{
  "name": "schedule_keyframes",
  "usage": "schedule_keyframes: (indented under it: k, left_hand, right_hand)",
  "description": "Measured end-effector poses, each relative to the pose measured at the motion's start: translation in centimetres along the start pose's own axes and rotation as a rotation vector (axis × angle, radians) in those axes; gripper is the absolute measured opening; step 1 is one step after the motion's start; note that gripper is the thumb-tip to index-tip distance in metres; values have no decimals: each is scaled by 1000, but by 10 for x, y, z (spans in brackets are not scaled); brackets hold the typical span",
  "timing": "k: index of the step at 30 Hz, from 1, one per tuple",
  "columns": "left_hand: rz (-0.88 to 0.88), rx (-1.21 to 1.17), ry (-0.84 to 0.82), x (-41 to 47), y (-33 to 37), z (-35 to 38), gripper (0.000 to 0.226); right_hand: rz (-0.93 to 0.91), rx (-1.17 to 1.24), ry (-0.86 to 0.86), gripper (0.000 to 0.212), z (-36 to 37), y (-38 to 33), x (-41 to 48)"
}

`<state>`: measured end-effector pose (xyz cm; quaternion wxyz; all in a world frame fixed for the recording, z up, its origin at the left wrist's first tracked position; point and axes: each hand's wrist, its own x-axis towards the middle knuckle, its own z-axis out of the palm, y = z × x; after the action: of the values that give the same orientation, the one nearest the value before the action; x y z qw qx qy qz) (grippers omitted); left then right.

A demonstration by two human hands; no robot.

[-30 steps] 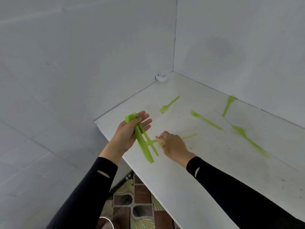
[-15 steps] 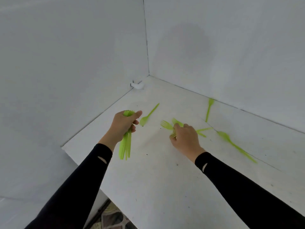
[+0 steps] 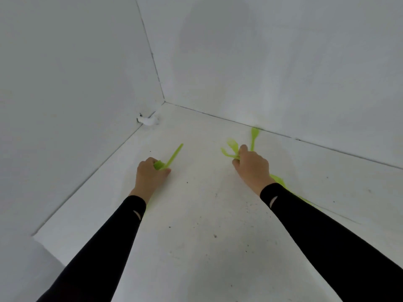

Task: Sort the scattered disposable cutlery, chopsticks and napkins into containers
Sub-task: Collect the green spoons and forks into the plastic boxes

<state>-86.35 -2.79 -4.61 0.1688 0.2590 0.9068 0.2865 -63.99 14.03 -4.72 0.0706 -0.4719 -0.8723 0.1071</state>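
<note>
Gathering green forks from a white desk (image 3: 207, 214), with both hands at work. The left grip (image 3: 150, 177) is curled round a bundle (image 3: 158, 165) of forks, whose handle ends show below its wrist. Half a second ago this grip hung beside a lone fork (image 3: 175, 155); it has now come down so that its thumb lies at that fork's head, the handle running away from it toward the corner. Whether the thumb already touches the fork cannot be told.

The right grip (image 3: 253, 168) is closed on a pair (image 3: 231, 147) of forks, their heads fanning out beyond its knuckles. It has moved forward with them, and a far fork (image 3: 253, 135) now lies just past its fingers, by the wall. A near fork (image 3: 280, 180) lies under its wrist and runs back along the sleeve. A white lump (image 3: 149, 121) sits in the corner, well beyond the left grip.

Three forks appear to remain loose on the desk, so collection is probably near its end. No container, chopsticks or napkins are in view, and the sorting proper seems yet to come.
</note>
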Motion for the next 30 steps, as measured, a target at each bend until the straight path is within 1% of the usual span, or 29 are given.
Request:
schedule_keyframes:
  k: [2,3,5,7,9,11,13,16,19,22,27,30]
  left_hand:
    - [11,5,-19,0,-1,2,25]
    - [29,-20,-17,-2,-1,3,20]
    - [94,-67,5,-6,2,5,14]
    - [151,-89,15,-14,11,5,13]
    - [213,-127,-16,-22,22,5,16]
    - [276,-140,-78,-31,34,6,24]
    - [329,-143,-93,-40,44,5,28]
    - [380,-177,-56,-55,57,2,24]
    - [329,-263,-87,-68,65,1,24]
    - [356,-218,-120,-80,70,1,22]
    - [442,-151,-135,-106,82,1,18]
    - [512,-57,-155,-121,85,3,12]
  right_hand:
    - [133,-53,-8,36,-8,13,14]
    - [168,-81,-13,39,-10,19,19]
    - [172,-139,-45,39,-11,28,23]
    - [131,-173,-101,32,-10,31,23]
    - [124,-114,-102,20,-12,33,20]
    - [144,18,-63,21,-19,39,12]
    - [151,128,-7,20,-30,49,-1]
    - [121,133,-19,18,-46,72,-30]
    - [137,123,-104,22,-50,101,-57]
    - [102,37,-199,24,-46,122,-79]
    - [43,-61,-188,39,-40,134,-106]
    - [47,-164,-157,33,-32,131,-113]
